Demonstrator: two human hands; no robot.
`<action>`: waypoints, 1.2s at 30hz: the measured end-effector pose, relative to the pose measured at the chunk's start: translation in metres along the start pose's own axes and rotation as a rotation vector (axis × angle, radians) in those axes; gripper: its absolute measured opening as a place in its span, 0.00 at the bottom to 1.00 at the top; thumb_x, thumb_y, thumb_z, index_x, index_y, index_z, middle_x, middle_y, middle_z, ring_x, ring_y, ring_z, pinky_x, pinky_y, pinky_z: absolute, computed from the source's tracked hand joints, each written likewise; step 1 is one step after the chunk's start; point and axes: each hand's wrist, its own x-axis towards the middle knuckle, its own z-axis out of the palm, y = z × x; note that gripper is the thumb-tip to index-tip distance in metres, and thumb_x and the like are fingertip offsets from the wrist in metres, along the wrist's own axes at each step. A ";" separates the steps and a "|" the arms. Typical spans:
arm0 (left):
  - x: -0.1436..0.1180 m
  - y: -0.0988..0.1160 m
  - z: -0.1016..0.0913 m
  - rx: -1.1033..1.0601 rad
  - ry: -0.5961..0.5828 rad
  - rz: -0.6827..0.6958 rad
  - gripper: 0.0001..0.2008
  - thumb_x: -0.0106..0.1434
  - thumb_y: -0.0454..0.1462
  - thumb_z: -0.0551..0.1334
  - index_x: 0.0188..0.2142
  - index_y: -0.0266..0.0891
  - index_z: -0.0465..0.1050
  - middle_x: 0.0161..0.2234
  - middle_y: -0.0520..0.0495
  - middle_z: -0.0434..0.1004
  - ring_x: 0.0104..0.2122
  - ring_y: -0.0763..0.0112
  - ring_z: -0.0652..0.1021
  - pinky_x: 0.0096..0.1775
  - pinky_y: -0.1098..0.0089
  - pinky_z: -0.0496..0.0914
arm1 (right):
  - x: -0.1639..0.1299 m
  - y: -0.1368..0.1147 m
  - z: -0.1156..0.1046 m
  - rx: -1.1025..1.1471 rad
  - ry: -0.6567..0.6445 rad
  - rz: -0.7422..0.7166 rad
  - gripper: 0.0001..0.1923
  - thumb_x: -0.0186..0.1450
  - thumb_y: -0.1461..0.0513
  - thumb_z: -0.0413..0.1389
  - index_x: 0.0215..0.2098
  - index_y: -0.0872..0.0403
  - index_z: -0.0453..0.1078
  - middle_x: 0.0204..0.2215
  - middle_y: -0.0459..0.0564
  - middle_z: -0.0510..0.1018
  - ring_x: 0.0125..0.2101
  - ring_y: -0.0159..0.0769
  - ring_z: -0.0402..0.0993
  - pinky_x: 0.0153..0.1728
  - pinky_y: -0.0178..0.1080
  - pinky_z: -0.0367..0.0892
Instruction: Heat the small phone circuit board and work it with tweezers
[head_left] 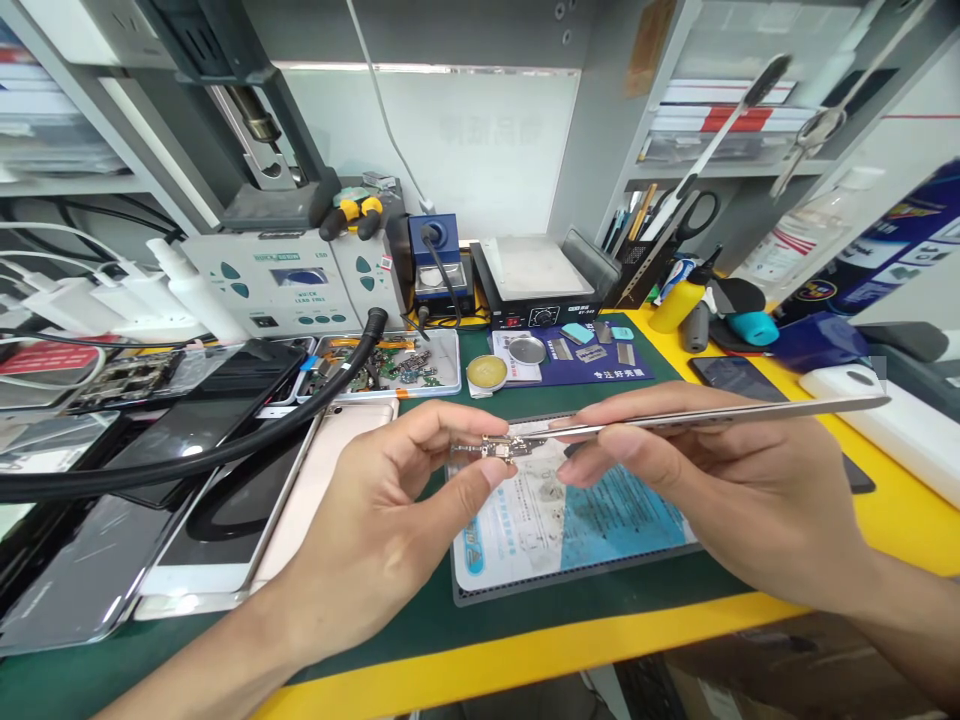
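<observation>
Over a printed pad (517, 560) on a yellow-edged green mat (427, 630), the left hand (390, 510) pinches a small metal part (497, 449); the right hand (735, 480) grips tweezers (720, 413), tips at the part. Phones (217, 525) lie to the left; a grey machine (300, 290) stands behind, shelves (720, 172) at both sides.

There was one left hand (390, 520) and one right hand (720, 480), one small metal part (498, 450), one slim metal tool (720, 413) and one printed mat (622, 540). Farther off were one tin of yellow paste (487, 373), one round lid (526, 349) and one black hose (187, 467); far right, one yellow bottle (679, 303). Phones (240, 500) at left overlapped beyond sure counting.
</observation>
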 end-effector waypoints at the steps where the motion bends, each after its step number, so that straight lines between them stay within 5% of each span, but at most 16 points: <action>1: 0.000 0.000 0.000 0.002 0.002 0.001 0.08 0.65 0.38 0.69 0.44 0.44 0.78 0.39 0.49 0.84 0.38 0.70 0.83 0.39 0.72 0.77 | 0.000 0.000 0.000 -0.008 -0.002 0.006 0.09 0.69 0.65 0.62 0.31 0.50 0.80 0.31 0.43 0.86 0.30 0.28 0.85 0.35 0.24 0.79; 27: -0.002 -0.001 -0.002 0.002 -0.030 0.010 0.09 0.66 0.36 0.67 0.46 0.45 0.78 0.41 0.50 0.84 0.41 0.69 0.84 0.41 0.73 0.79 | 0.000 -0.003 -0.002 -0.063 0.029 -0.010 0.12 0.69 0.66 0.62 0.28 0.49 0.80 0.35 0.43 0.86 0.31 0.27 0.84 0.35 0.23 0.79; 36: -0.003 -0.001 -0.001 0.023 -0.024 0.021 0.09 0.66 0.36 0.67 0.46 0.44 0.79 0.41 0.49 0.84 0.40 0.69 0.84 0.42 0.73 0.79 | -0.004 0.000 -0.001 0.019 -0.027 -0.035 0.06 0.69 0.64 0.62 0.42 0.47 0.80 0.33 0.42 0.86 0.33 0.31 0.85 0.37 0.29 0.82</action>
